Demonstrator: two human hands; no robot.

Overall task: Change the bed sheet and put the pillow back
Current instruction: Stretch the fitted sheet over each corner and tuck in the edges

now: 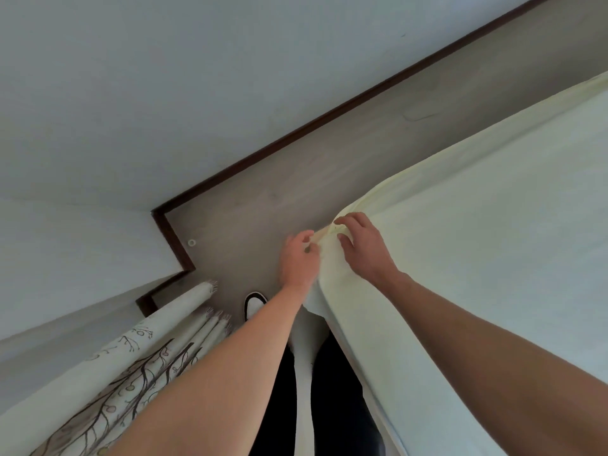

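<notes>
A pale yellow bed sheet (487, 225) covers the bed that fills the right half of the view. Its corner bunches up near the middle of the frame. My left hand (297, 260) pinches the bunched sheet corner from the left side, fingers curled round the fabric. My right hand (363, 246) lies on top of the same corner, its fingertips curled into the folds. The sheet hangs down the bed's side below both hands. No pillow is in view.
Grey floor (263, 192) runs between the bed and the white wall (131, 93) with a dark skirting board (329, 116). A patterned curtain (138, 357) hangs at the lower left. My shoe (254, 304) stands on the floor by the bed.
</notes>
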